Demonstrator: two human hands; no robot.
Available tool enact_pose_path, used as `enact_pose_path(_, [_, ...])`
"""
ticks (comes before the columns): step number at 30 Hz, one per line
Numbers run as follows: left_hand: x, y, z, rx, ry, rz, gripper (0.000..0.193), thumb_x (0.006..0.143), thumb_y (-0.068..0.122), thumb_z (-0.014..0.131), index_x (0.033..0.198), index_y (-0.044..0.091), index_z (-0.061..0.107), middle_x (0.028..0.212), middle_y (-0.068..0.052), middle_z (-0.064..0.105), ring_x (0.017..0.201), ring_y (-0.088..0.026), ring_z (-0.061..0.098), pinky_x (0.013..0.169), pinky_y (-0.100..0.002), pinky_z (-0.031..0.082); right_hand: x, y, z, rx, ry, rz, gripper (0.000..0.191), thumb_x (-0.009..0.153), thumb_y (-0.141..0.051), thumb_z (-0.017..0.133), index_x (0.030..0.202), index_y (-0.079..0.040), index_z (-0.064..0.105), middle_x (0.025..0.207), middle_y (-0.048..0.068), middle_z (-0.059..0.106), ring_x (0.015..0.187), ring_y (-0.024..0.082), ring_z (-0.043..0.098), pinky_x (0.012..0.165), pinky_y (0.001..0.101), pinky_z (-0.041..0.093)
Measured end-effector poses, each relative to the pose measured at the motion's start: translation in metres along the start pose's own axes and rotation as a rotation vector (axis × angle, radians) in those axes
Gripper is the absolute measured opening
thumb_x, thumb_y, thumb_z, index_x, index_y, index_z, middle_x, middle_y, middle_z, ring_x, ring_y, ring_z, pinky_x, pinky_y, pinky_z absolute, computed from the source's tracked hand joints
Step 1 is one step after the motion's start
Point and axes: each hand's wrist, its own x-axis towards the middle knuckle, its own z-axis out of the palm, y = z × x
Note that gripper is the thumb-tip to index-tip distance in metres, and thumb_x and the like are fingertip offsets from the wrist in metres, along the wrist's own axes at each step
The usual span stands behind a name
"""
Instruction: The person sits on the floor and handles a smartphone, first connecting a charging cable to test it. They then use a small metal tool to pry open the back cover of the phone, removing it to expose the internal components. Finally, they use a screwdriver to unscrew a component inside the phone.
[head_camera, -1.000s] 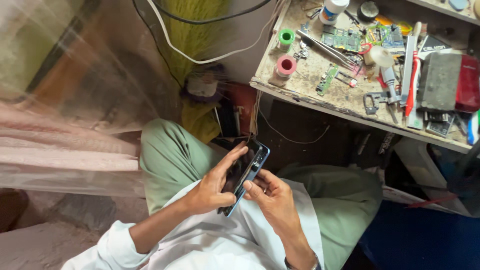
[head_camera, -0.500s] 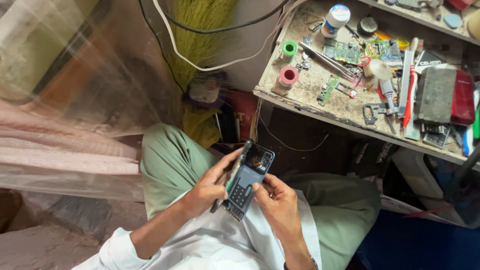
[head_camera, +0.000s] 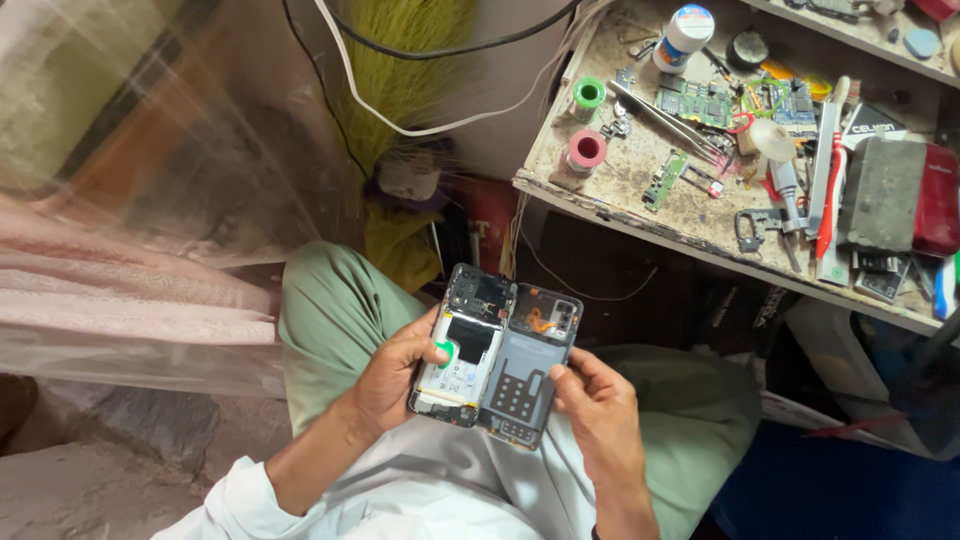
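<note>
Over my lap I hold an opened phone. My left hand grips the phone body, whose white battery and dark circuit board face up. My right hand holds the detached back cover, lying inside-up right beside the body, its left edge touching it. The cover's inner face is grey-blue with an orange flex strip near the top. Both thumbs rest on the parts' edges.
A dirty workbench stands at the upper right with green and pink solder spools, circuit boards, tweezers, a white jar, a red-handled brush and a grey block. Cables hang at top centre. Plastic sheeting covers the left side.
The back cover has swung away from the phone body and now lies flat beside it, exposing the battery and boards. Earlier the two halves were closed together, then partly apart.
</note>
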Motion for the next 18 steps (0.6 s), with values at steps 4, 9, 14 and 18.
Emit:
enact_pose_path(4, [0.000, 0.003, 0.007, 0.002, -0.006, 0.031, 0.081, 0.077, -0.002, 0.051, 0.156, 0.005, 0.034, 0.142, -0.019, 0.057, 0.122, -0.030, 0.065, 0.103, -0.044, 0.055, -0.004, -0.004, -0.011, -0.078, 0.073, -0.055, 0.035, 0.094, -0.006, 0.066, 0.127, 0.004, 0.071, 0.100, 0.007, 0.076, 0.079, 0.008, 0.066, 0.065, 0.0226, 0.050])
enact_pose_path(9, [-0.002, 0.008, 0.019, 0.005, -0.046, 0.063, 0.080, 0.078, 0.001, 0.054, 0.155, 0.003, 0.034, 0.144, -0.020, 0.056, 0.121, -0.034, 0.065, 0.102, -0.043, 0.055, -0.010, -0.027, -0.027, 0.026, 0.071, -0.021, 0.035, 0.091, -0.006, 0.064, 0.123, 0.007, 0.069, 0.099, 0.008, 0.077, 0.079, 0.010, 0.071, 0.067, 0.0255, 0.058])
enact_pose_path(14, [-0.003, 0.009, 0.028, 0.157, 0.039, 0.044, 0.067, 0.085, 0.004, 0.060, 0.149, 0.003, 0.041, 0.137, -0.022, 0.062, 0.116, -0.031, 0.067, 0.099, -0.041, 0.057, -0.023, -0.083, -0.052, 0.051, 0.140, -0.099, 0.034, 0.094, -0.006, 0.065, 0.126, 0.006, 0.070, 0.101, 0.008, 0.075, 0.077, 0.007, 0.066, 0.064, 0.0203, 0.049])
enact_pose_path(18, [-0.009, 0.007, 0.033, 0.208, 0.087, 0.022, 0.062, 0.087, 0.006, 0.062, 0.147, 0.007, 0.045, 0.134, -0.020, 0.065, 0.113, -0.027, 0.069, 0.096, -0.040, 0.058, -0.008, -0.136, -0.057, 0.008, 0.160, -0.231, 0.036, 0.096, -0.008, 0.062, 0.129, 0.002, 0.068, 0.105, 0.004, 0.074, 0.079, 0.005, 0.065, 0.065, 0.0181, 0.048])
